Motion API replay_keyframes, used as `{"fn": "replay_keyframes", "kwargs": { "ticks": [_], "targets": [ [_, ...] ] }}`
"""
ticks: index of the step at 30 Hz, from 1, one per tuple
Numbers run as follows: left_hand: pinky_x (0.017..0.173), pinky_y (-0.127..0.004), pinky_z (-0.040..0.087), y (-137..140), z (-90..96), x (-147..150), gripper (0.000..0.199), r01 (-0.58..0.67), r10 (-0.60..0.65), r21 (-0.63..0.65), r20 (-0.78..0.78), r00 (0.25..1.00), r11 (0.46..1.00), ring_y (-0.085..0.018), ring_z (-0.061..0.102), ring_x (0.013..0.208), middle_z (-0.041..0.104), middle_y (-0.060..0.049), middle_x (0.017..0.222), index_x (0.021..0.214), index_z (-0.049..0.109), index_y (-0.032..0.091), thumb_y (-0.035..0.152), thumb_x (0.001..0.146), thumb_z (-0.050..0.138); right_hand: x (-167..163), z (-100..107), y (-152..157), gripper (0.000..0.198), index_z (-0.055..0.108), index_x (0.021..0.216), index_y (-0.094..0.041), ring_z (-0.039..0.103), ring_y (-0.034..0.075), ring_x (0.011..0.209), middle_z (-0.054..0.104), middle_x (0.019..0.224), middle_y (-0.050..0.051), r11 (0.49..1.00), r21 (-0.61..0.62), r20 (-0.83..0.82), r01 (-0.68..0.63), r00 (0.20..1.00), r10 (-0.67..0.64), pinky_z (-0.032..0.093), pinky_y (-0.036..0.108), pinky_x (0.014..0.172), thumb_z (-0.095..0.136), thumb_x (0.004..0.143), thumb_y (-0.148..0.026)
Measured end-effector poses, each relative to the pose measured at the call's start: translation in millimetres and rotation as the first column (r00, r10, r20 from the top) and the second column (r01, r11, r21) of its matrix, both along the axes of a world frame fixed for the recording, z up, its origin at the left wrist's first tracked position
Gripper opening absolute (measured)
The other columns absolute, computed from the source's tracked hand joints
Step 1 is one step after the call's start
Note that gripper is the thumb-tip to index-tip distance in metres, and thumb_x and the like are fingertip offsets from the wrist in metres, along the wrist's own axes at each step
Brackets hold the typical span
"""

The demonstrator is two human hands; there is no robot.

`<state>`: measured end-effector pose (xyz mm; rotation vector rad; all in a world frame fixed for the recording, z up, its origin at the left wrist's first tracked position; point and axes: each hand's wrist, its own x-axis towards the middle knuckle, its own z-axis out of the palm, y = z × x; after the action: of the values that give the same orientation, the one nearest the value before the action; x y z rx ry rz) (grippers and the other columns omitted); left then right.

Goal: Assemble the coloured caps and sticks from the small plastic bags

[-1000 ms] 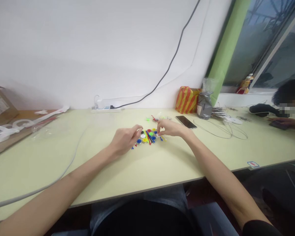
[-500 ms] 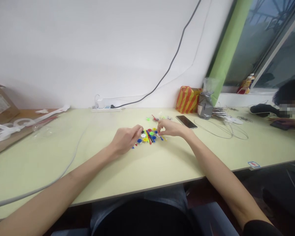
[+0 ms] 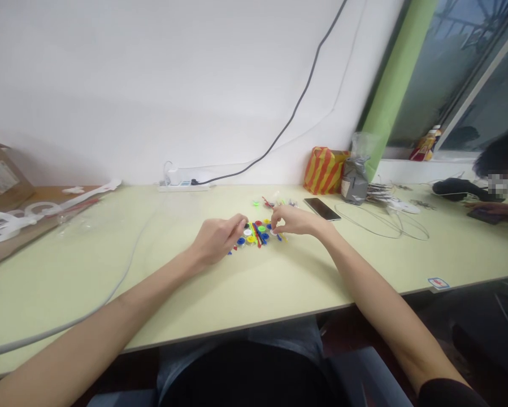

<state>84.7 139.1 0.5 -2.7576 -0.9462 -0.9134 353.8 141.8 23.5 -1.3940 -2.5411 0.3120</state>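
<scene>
Small coloured plastic pieces lie in a flat cluster between my hands: round discs, among them a blue disc (image 3: 241, 241), a yellow disc (image 3: 251, 240) and a green disc (image 3: 261, 229), with thin coloured sticks (image 3: 257, 235) slanting through the middle. My left hand (image 3: 220, 237) rests at the cluster's left side, fingers curled and thumb against the forefinger beside a black disc (image 3: 246, 226); whatever it pinches is hidden. At the right side, my right hand (image 3: 290, 219) points down with thumb and fingertips closed at a small white round piece (image 3: 273, 232).
More small pieces (image 3: 268, 202) lie behind the cluster. A phone (image 3: 322, 209), a striped bag (image 3: 324, 169), a grey pouch (image 3: 354, 183) and loose cables stand or lie to the right. A power strip (image 3: 183, 187) sits along the wall. Another person works at far right; cardboard (image 3: 1, 175) is at left.
Both hands keep nearly the same place and pose. The view has shifted very slightly; no piece has visibly moved.
</scene>
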Motion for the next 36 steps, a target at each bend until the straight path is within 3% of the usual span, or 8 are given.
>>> {"fn": "replay_keyframes", "kwargs": {
  "ticks": [36],
  "targets": [
    [0.055, -0.025, 0.033, 2.9, -2.8, 0.9, 0.031, -0.023, 0.022, -0.033, -0.023, 0.999, 0.999, -0.013, 0.057, 0.048, 0.059, 0.005, 0.053, 0.114, 0.065, 0.021, 0.030, 0.103, 0.038, -3.5, -0.7, -2.0, 0.005, 0.072, 0.083, -0.017, 0.064, 0.023, 0.089, 0.074, 0.094, 0.009, 0.999, 0.035, 0.073, -0.010, 0.997, 0.008, 0.044, 0.031, 0.079, 0.068, 0.082, -0.016]
  ]
}}
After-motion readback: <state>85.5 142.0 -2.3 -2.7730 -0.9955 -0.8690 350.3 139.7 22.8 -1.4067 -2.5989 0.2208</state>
